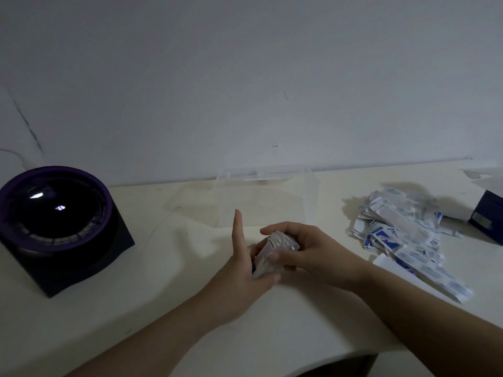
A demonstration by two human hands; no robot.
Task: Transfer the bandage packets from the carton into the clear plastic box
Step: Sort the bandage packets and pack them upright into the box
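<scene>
cream tabletop (163,254) against a plain white wall, dim light. both hands meet at centre on a small stack of bandage packets (273,250), held just above the table. right hand (313,248) is curled over the stack's top, thumb on its near face. left hand (242,270) cradles it from the left, thumb under the lower edge, index finger straight up; its other fingers are hidden behind the stack, probably wrapped on it. clear plastic box (310,191) sits just behind the hands. loose pile of packets (402,235) lies to the right, well apart from the hands. carton (487,213) is at the far right edge, just beyond the pile. dark purple-rimmed device (54,221) on the left.
</scene>
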